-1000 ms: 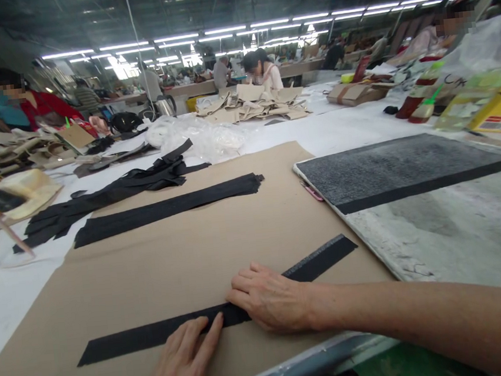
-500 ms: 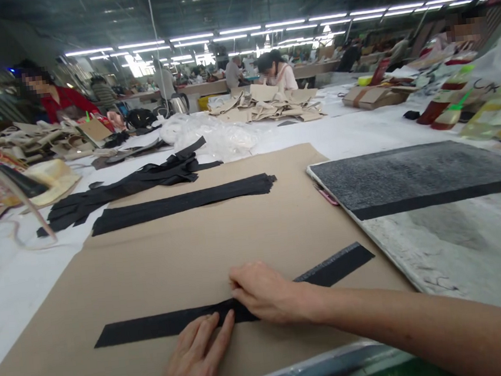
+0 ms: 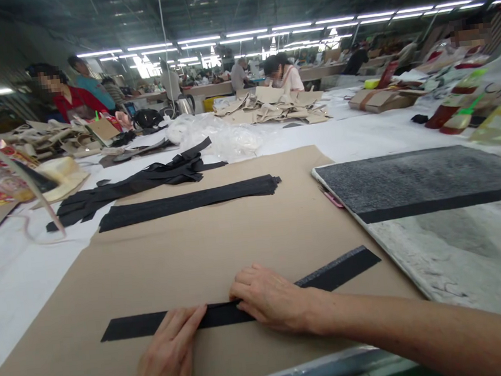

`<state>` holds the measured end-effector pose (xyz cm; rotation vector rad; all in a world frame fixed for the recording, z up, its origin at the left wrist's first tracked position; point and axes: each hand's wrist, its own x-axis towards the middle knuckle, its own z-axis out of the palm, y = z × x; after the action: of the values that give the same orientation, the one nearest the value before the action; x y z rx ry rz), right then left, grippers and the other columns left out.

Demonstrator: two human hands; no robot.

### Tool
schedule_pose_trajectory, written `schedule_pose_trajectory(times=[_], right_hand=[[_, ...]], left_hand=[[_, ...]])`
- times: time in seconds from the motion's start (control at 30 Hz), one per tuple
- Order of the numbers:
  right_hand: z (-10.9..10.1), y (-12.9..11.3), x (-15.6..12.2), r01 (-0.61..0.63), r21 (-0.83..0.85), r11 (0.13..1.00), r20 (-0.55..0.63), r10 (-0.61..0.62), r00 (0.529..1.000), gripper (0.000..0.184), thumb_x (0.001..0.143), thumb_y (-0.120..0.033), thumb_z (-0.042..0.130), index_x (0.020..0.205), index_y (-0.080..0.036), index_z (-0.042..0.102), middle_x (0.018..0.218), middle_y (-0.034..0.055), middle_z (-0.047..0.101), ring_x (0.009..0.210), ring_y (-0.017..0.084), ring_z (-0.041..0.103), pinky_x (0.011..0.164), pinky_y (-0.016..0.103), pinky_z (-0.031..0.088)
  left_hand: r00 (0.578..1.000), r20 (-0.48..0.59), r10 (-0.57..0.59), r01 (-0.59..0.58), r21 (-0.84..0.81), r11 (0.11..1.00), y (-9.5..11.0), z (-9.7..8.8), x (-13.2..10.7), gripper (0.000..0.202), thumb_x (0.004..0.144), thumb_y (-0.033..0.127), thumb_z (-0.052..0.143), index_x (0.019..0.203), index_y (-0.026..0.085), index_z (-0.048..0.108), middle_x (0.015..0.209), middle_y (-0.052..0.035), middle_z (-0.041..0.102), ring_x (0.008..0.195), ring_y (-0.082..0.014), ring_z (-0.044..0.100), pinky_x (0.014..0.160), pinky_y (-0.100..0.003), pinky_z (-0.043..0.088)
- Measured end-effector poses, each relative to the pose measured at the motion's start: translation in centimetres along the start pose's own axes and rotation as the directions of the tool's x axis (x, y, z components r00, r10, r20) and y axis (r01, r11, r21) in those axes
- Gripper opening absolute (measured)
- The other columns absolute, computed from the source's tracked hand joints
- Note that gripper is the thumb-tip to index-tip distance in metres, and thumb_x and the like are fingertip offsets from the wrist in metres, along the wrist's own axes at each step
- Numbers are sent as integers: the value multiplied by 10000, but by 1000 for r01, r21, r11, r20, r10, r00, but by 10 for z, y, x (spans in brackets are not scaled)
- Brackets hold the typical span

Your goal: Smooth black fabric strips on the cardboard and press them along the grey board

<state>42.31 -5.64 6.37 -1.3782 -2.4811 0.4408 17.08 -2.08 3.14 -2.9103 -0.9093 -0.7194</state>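
Note:
A long black fabric strip (image 3: 333, 271) lies across a brown cardboard sheet (image 3: 203, 246) near the table's front edge. My right hand (image 3: 272, 298) rests on the middle of the strip, fingers curled down and pressing on it. My left hand (image 3: 169, 358) lies flat beside it, fingers stretched out with the tips touching the strip's near edge. A neat stack of black strips (image 3: 190, 201) sits at the far side of the cardboard, and a loose heap of black strips (image 3: 143, 182) lies behind it.
A grey glue-stained board (image 3: 427, 180) with a black strip on it lies to the right. Clear plastic (image 3: 228, 137), beige fabric pieces (image 3: 273, 109), bottles (image 3: 451, 112) and boxes stand further back. Other people work at distant tables.
My left hand has slid to the left along the strip. My right hand stays pressed on the strip's middle. The view has shifted slightly.

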Motion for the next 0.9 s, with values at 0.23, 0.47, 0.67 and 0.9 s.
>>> schedule_pose_trajectory(times=[0.23,0.47,0.67,0.9], right_hand=[[0,11,-12,161,-150,975,8,-162,987,122,922,-144,467,882,-158,581,833,21,558,792,143,493,746,239,377],[2,13,-15,244,-228,942,-17,-255,967,151,948,-172,451,871,-149,579,814,18,529,757,150,447,713,256,355],[4,11,-19,247,-278,928,-11,-260,965,175,961,-169,415,889,-140,572,832,39,532,758,163,440,699,283,347],[1,10,-23,262,-312,913,-14,-280,960,160,959,-179,417,1006,-129,561,861,41,532,758,168,429,695,306,343]], left_hand=[[996,47,77,-80,57,995,-2,-4,2,495,830,68,365,1279,221,508,1074,-5,634,1003,-108,574,912,-173,457],[988,122,99,-111,97,989,-3,-1,3,577,801,28,353,1334,224,454,1093,-14,601,1009,-116,543,928,-178,433],[973,219,78,-126,213,969,4,-3,5,736,752,-29,359,1408,304,335,1049,-20,586,947,-151,536,872,-247,467],[927,371,62,-178,287,941,17,-8,19,875,716,-47,390,1441,389,164,982,-15,581,866,-177,532,827,-320,491]])
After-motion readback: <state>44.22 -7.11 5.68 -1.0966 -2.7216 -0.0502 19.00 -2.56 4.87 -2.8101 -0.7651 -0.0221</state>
